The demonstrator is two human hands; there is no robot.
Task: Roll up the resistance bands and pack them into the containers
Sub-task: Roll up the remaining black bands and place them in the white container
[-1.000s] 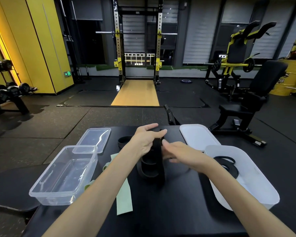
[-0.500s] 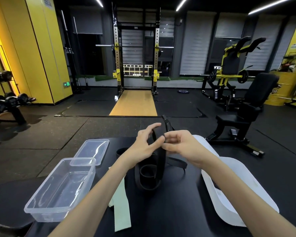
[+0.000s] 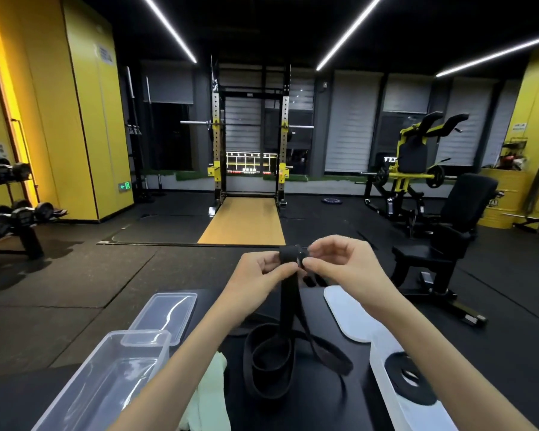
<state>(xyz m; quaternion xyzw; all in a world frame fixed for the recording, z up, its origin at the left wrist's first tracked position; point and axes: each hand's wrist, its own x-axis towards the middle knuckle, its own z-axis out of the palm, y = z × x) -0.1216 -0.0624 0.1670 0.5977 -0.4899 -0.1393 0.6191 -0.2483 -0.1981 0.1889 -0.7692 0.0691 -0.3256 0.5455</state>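
A black resistance band [image 3: 285, 309] hangs from both hands, its top end wound into a small roll held above the black table [image 3: 333, 396]. My left hand [image 3: 262, 270] pinches the roll from the left and my right hand [image 3: 339, 262] pinches it from the right. The band's lower loops lie coiled on the table. A pale green band [image 3: 209, 396] lies flat under my left forearm. A clear container [image 3: 106, 381] stands at the left. A white container [image 3: 417, 409] at the right holds a rolled black band [image 3: 413, 381].
A clear lid [image 3: 165, 315] lies behind the clear container and a white lid [image 3: 346, 312] behind the white one. Beyond the table are a black gym seat [image 3: 448, 244], a squat rack [image 3: 249, 144] and a dumbbell rack [image 3: 7, 219] at the left.
Both hands have lifted the black band's end up off the table and wound it into a small roll. The camera has tilted upward, showing more of the ceiling.
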